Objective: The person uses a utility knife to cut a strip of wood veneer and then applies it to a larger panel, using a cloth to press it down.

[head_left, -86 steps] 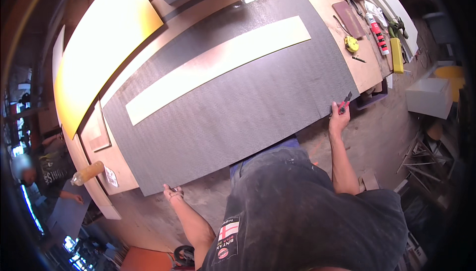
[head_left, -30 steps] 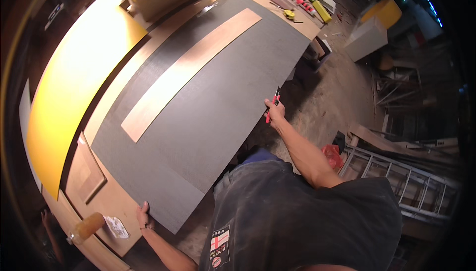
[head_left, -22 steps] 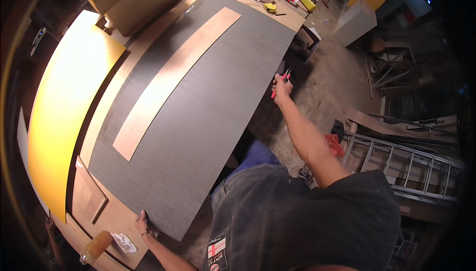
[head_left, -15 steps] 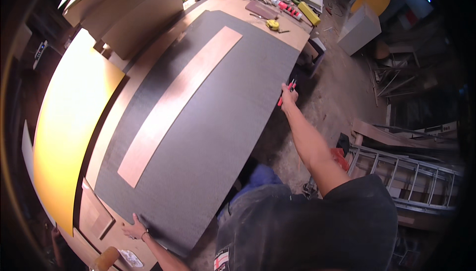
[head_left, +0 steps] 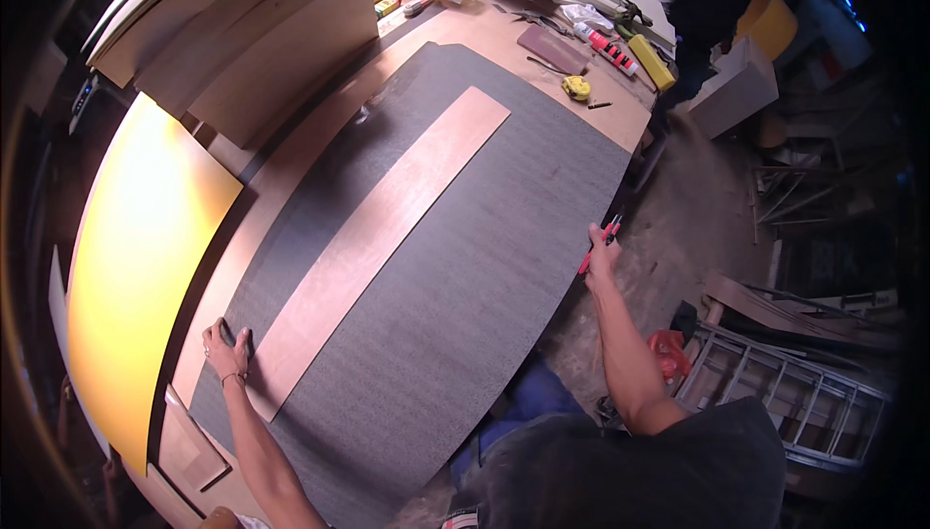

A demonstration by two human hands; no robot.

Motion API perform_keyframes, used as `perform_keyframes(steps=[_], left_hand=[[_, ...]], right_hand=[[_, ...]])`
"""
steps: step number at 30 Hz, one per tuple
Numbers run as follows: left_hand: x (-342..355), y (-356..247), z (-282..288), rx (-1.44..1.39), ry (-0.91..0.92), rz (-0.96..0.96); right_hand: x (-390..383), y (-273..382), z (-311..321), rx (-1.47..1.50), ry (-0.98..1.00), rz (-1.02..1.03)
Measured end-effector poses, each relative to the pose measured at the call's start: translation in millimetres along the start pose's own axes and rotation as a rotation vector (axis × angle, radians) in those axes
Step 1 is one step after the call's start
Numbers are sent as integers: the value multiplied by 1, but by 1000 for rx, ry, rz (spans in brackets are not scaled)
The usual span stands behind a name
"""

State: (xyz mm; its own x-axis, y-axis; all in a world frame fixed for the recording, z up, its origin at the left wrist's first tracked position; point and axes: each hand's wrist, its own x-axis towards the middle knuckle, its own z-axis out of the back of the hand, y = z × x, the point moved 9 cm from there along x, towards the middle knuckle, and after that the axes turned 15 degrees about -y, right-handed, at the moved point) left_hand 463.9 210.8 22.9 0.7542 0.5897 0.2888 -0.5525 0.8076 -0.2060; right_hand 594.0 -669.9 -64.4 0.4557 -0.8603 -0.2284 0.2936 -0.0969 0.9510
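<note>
A large dark grey sheet (head_left: 455, 277) lies on the plywood bench (head_left: 630, 101), with a long pale wood strip (head_left: 387, 238) on it. My left hand (head_left: 227, 345) rests on the sheet's left edge, beside the strip, fingers apart. At the sheet's right edge, my right hand (head_left: 603, 253) grips a red-and-black tool (head_left: 610, 229), which looks like a cutter with something slim alongside. A curved yellow panel (head_left: 140, 267) stands along the bench's left side.
Upright boards (head_left: 252, 45) stand behind. A tape measure (head_left: 576, 88), a red tube (head_left: 605, 49) and a yellow case (head_left: 651, 62) lie at the back right. A co-worker (head_left: 707, 1) is beside a white box (head_left: 736, 93). A metal ladder (head_left: 775, 393) lies to the right.
My left hand has moved up along the sheet's left edge from its near corner. My right hand keeps the red tool. The view has shifted, bringing a co-worker in at top right.
</note>
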Motion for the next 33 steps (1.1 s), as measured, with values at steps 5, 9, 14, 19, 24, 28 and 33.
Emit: perform_keyframes(steps=[5,9,14,19,24,28,33], left_hand=[[24,-14,-5,-112,34,-72],[43,-2,-18,-106,64,-47],[64,5,-29,-239,122,3],[78,-9,-22,-175,213,-53],[82,-26,-19,-330,357,-79],[82,-26,-16,-411,405,-42],[79,-24,0,-488,384,-24]], right_hand=[[1,8,-2,32,37,17],[-4,18,-6,66,-2,34],[-3,20,2,-25,-190,89],[9,10,2,-50,-167,54],[10,22,-5,-43,-81,92],[7,31,-11,-110,-24,131],[5,44,-10,-28,-40,173]])
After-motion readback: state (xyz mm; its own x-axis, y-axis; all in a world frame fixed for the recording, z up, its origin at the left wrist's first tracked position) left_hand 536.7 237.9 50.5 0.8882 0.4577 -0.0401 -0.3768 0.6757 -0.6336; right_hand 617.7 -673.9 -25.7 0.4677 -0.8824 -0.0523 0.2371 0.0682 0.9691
